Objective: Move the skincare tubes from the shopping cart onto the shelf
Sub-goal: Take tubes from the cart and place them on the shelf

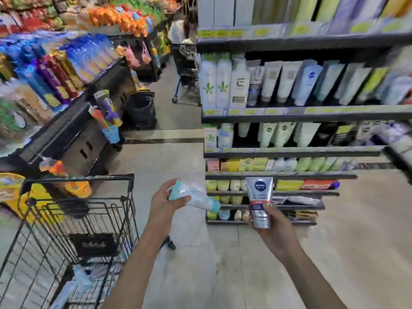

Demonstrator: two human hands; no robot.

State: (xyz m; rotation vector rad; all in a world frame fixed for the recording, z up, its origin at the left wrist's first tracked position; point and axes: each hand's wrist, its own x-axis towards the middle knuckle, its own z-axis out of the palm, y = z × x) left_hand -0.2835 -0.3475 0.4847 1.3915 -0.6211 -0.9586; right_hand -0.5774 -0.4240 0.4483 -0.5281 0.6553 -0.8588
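Closest in, two bare forearms reach out over the tiled floor (178, 275). The left hand (163, 202) has its fingers (181, 200) wrapped round a pale blue tube (196, 198), which lies nearly level with its teal cap pointing right, toward the shelving. The right hand (270, 221) grips a silver Nivea tube (259, 201) near its lower, cap end, thumb across the front, the tube standing upright with its flat crimped end on top. The two tubes are near each other but apart, both held in the air in front of the bottom tiers of the shelving.

To the left, the black wire shopping cart (78, 219) stands with its near right corner just beside the left forearm. Some pale packets (73, 284) lie low in its basket, too blurred to name.

Beyond the hands on the right rises the skincare shelf (289, 153), tier on tier. Its lower tiers carry small yellow, green and white items, the middle tiers carry rows of white and pale green tubes (278, 132) standing cap down, and higher up stand tall white bottles with green leaf marks (208, 85).

Across the aisle on the left a slanted rack holds blue, purple and gold snack packs (55, 72). Further down the aisle sits a black basket (140, 109) on the floor, and past it another cart (186, 70) with a person standing behind it.
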